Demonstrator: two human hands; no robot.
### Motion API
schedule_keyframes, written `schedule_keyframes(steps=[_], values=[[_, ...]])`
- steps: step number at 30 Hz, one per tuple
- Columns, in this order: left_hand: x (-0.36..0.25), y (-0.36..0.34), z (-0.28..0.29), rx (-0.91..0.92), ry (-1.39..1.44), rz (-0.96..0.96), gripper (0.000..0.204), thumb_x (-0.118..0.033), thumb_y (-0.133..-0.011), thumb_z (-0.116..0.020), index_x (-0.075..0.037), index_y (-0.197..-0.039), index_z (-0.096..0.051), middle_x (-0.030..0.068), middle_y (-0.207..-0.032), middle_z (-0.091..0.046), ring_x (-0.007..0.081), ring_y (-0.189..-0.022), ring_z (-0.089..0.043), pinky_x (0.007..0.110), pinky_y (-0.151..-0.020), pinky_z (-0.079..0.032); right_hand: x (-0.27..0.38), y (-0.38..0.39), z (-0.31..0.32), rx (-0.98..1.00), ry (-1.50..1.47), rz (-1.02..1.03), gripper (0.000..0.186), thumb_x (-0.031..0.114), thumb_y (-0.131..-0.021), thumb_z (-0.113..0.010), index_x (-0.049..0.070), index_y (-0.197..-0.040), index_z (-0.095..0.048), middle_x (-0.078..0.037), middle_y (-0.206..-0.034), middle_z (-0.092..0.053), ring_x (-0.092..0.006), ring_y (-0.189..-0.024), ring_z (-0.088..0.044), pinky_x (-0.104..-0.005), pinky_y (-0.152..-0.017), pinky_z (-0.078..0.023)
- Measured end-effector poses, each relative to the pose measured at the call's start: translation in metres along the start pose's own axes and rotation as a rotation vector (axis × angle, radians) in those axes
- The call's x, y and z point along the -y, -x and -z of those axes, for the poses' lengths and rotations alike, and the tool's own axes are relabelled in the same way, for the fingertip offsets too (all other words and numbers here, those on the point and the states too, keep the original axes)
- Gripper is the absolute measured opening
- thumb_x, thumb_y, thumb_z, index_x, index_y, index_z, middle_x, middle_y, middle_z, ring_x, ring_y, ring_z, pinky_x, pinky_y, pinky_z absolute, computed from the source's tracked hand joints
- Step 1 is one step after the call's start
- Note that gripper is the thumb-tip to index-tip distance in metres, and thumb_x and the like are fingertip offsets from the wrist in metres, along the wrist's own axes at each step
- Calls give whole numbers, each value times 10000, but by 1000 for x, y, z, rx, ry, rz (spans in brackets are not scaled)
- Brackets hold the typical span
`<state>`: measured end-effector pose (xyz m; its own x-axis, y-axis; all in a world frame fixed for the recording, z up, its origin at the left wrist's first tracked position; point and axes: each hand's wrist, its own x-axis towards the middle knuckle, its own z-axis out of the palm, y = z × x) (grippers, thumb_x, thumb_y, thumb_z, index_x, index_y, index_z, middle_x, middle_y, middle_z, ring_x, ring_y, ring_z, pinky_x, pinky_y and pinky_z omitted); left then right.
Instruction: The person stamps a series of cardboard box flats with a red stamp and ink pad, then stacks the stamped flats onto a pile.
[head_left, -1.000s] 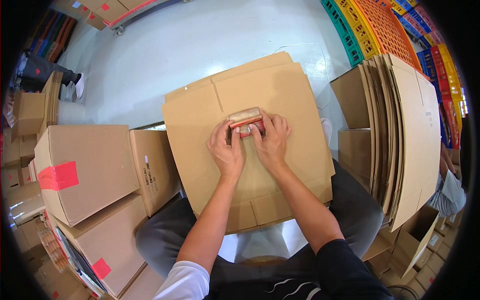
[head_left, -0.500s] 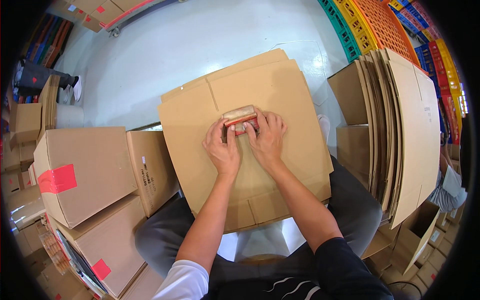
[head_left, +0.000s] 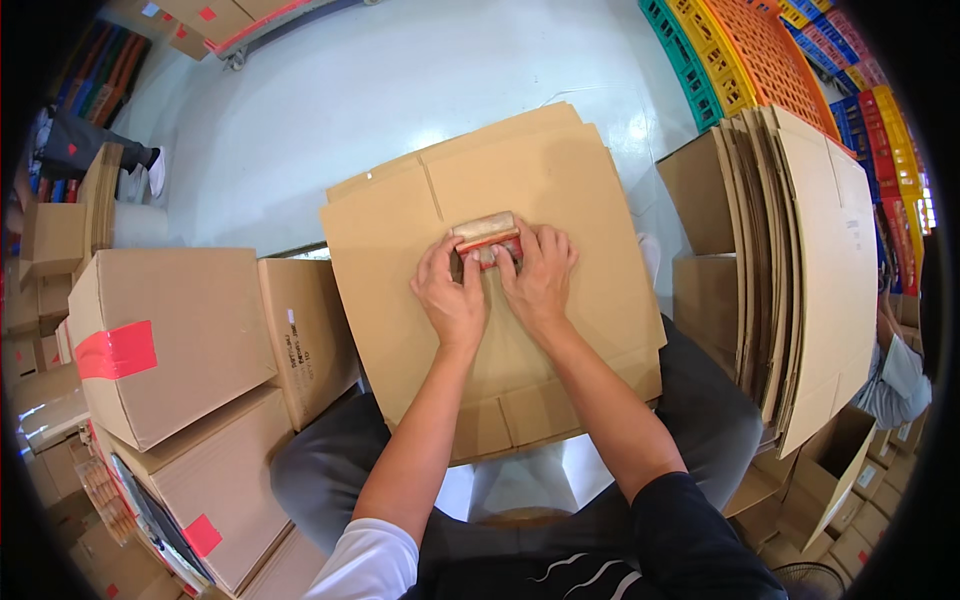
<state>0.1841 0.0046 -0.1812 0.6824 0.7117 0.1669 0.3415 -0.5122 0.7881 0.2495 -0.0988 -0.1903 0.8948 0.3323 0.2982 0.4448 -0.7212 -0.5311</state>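
A small block (head_left: 486,229) with a pale, wood-like top and red sides, resembling a wooden hand stamp, is held over the middle of a flattened cardboard box (head_left: 400,300). My left hand (head_left: 448,293) grips its left end, fingers along the far side and thumb on the near face. At the right end, my right hand (head_left: 538,275) grips it the same way. Fingers cover both ends, and the block's underside is hidden. More flat cardboard (head_left: 350,187) shows beneath the top piece, the pile lying in front of me between my knees.
Closed cartons (head_left: 185,340) with red tape are stacked at my left. On the right, folded cardboard sheets (head_left: 825,270) stand upright, with plastic crates (head_left: 765,55) behind them. A person's leg (head_left: 95,145) shows at far left; another person's sleeve (head_left: 900,385) is at far right.
The view has shifted slightly. Both hands still grip the block in nearly the same spot on the cardboard; the left thumb sits a little nearer the block's middle.
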Motion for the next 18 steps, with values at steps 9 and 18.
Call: schedule_keyframes(steps=[9, 18], values=[[-18, -41, 36, 398, -376, -187, 420, -209, -826, -766, -147, -1238, -712, 71, -1247, -636, 290, -1137, -572, 442, -952, -433, -7, -21, 27, 236, 102, 81, 522, 300, -825, -770, 38, -1261, -654, -84, -1062, -623, -285, -1056, -551, -444, -910, -418], [-45, -74, 34, 615, -721, -258, 177, -193, -806, -747, -89, -948, -773, 73, -1146, -660, 265, -1079, -609, 445, -903, -451, 9, -68, 55, 624, 225, 290, 477, 225, -789, -784, 40, -1206, -644, -120, -1127, -670, -311, -1046, -637, -422, -894, -530]])
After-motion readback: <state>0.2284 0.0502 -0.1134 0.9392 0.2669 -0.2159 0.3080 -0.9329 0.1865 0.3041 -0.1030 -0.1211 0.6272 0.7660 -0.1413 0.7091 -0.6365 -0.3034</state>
